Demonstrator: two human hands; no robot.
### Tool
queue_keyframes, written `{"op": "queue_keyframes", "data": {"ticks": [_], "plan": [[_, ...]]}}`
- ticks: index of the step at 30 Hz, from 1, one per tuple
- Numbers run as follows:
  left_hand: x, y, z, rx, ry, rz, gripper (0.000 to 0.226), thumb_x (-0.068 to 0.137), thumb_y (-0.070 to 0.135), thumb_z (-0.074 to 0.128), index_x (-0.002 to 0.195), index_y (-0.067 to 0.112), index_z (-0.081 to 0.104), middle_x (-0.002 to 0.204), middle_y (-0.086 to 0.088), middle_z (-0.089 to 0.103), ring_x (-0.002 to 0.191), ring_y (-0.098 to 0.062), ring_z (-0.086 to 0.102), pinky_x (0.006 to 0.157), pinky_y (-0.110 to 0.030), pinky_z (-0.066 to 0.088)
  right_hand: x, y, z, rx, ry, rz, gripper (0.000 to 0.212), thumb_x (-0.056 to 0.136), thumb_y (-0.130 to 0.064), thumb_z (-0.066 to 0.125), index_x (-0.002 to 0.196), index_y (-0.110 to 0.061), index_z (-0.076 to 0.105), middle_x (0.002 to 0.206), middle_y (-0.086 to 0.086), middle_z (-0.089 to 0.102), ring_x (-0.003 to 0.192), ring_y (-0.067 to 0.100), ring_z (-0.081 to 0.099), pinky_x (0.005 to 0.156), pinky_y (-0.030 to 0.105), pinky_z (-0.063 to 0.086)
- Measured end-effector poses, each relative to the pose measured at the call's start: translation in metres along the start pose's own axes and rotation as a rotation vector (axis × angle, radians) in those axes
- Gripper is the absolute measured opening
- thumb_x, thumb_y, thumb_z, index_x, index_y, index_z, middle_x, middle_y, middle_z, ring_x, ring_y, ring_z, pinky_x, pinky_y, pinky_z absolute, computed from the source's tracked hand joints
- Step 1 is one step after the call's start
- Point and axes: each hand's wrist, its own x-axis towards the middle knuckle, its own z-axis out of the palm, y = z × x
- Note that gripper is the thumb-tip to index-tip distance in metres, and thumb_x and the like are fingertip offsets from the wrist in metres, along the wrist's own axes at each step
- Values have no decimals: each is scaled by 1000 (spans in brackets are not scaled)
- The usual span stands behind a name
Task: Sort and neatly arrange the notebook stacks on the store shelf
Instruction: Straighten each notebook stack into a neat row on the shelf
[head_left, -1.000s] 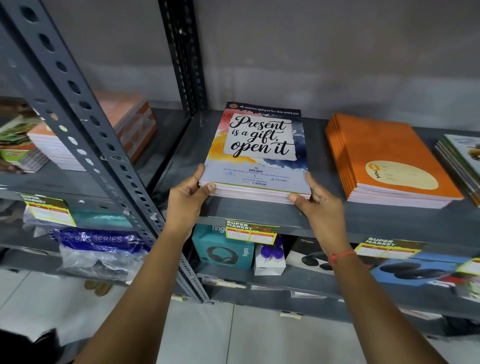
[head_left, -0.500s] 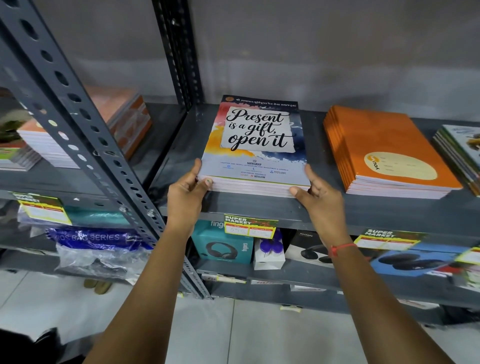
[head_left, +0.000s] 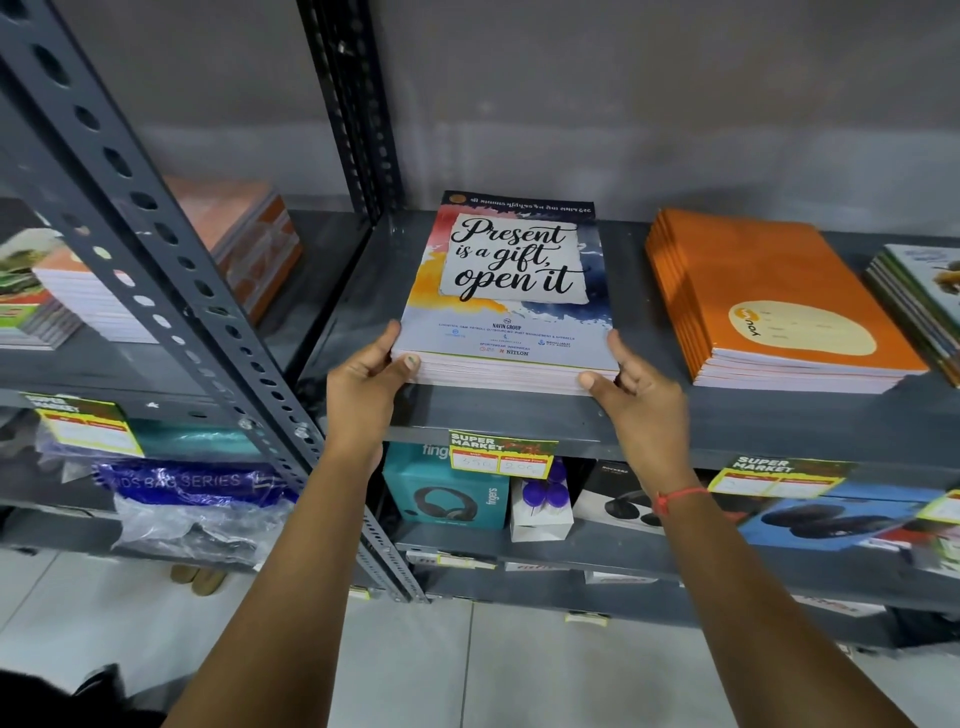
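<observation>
A stack of notebooks with a colourful "Present is a gift, open it" cover (head_left: 511, 275) lies flat on the grey metal shelf (head_left: 493, 415). My left hand (head_left: 366, 384) grips the stack's near left corner, thumb against the page edges. My right hand (head_left: 636, 400) grips the near right corner the same way. An orange notebook stack (head_left: 763, 296) lies to the right, apart from the held one. Further right sits a stack with green-edged covers (head_left: 919, 301), cut off by the frame.
A perforated grey upright (head_left: 156, 249) crosses the left foreground. Behind it, on the neighbouring shelf, are more notebook stacks (head_left: 228, 244). The lower shelf holds a teal headphone box (head_left: 447, 488) and other boxes. Yellow price tags (head_left: 501, 454) hang on the shelf lip.
The notebook stack has slid a little further back on the shelf, with both hands following at its near corners.
</observation>
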Motion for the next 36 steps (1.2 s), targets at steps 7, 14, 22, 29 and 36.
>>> {"op": "queue_keyframes", "data": {"ticks": [7, 14, 22, 29, 36], "plan": [[0, -3, 0, -24, -12, -3, 48, 88, 2, 56, 134, 7, 45, 101, 11, 63, 77, 4, 50, 57, 3, 44, 0, 0, 0, 25, -16, 13, 64, 84, -15, 63, 142, -16, 35, 113, -34, 45, 103, -15, 48, 86, -4, 36], [2, -4, 2, -22, 24, 14, 47, 88, 3, 56, 134, 9, 46, 115, 8, 57, 93, -2, 53, 64, 1, 46, 3, 3, 1, 19, -3, 24, 59, 85, -15, 63, 139, -15, 39, 113, -22, 45, 109, -6, 47, 73, -13, 32], [0, -4, 3, -31, 41, 19, 46, 87, 2, 57, 132, 7, 48, 114, 11, 56, 84, 7, 54, 71, -1, 49, 5, 6, 0, 52, -18, 28, 59, 85, -15, 62, 139, -18, 39, 122, -15, 50, 112, -4, 47, 89, 0, 35], [-2, -2, 2, -27, 45, 19, 45, 86, 2, 58, 130, 7, 50, 114, 8, 58, 85, 7, 57, 98, -22, 46, 4, 6, -1, 51, -3, 28, 57, 85, -14, 63, 138, -17, 42, 134, -2, 54, 111, -4, 46, 79, -8, 35], [-2, -4, 0, 26, 34, 47, 46, 87, 3, 57, 132, 8, 49, 115, 7, 57, 83, 8, 56, 70, 1, 49, 1, 0, -3, 65, -31, 41, 58, 85, -16, 63, 139, -18, 41, 114, -21, 46, 101, -14, 48, 83, -5, 35]]}}
